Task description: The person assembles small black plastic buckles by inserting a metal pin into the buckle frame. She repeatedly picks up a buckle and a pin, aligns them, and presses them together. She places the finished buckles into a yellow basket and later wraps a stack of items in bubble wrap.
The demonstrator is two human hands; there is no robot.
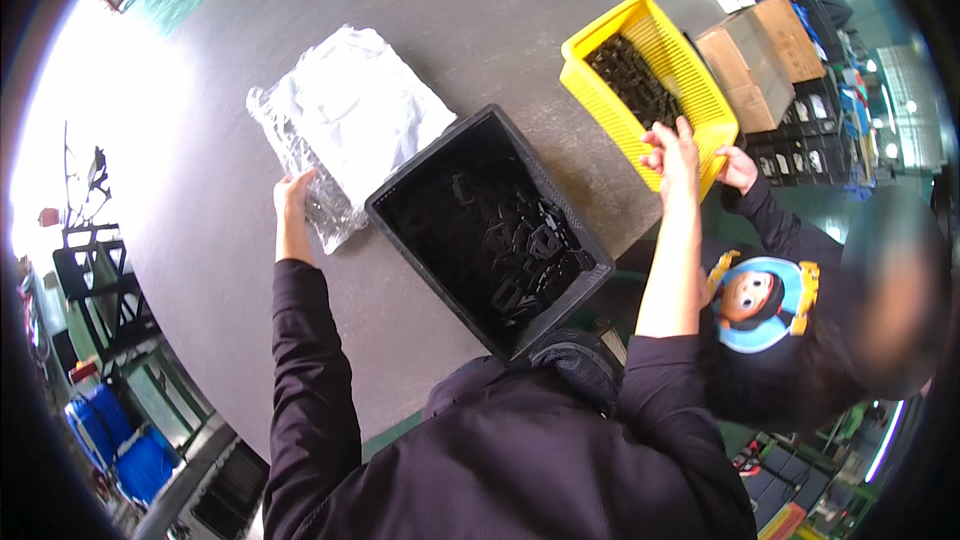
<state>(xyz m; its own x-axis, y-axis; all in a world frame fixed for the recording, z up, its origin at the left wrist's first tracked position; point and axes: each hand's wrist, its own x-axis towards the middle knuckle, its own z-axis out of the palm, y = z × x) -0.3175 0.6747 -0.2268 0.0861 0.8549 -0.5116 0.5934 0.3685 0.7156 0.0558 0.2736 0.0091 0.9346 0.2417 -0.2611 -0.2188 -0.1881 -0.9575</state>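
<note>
My left hand (292, 196) is at the near left edge of a clear plastic bag (350, 120) with white contents, its fingers closed on the loose film. The bag lies on the grey table, touching the corner of a black bin (390, 215). Inside that bin are several small black parts (525, 245), frame-like in shape. Reaching to the right, my right hand (676, 155) hovers over the near end of a yellow slotted basket (590, 90). Its fingers are apart, and I see nothing in them. Dark small pieces (630, 75) fill part of the basket.
A co-worker on the right has a hand (738, 170) at the yellow basket's near corner. Cardboard boxes (750, 70) stand beyond the basket, beside black stacked crates (800, 155). The grey table (220, 240) curves away at left, with blue containers (120, 445) off its edge.
</note>
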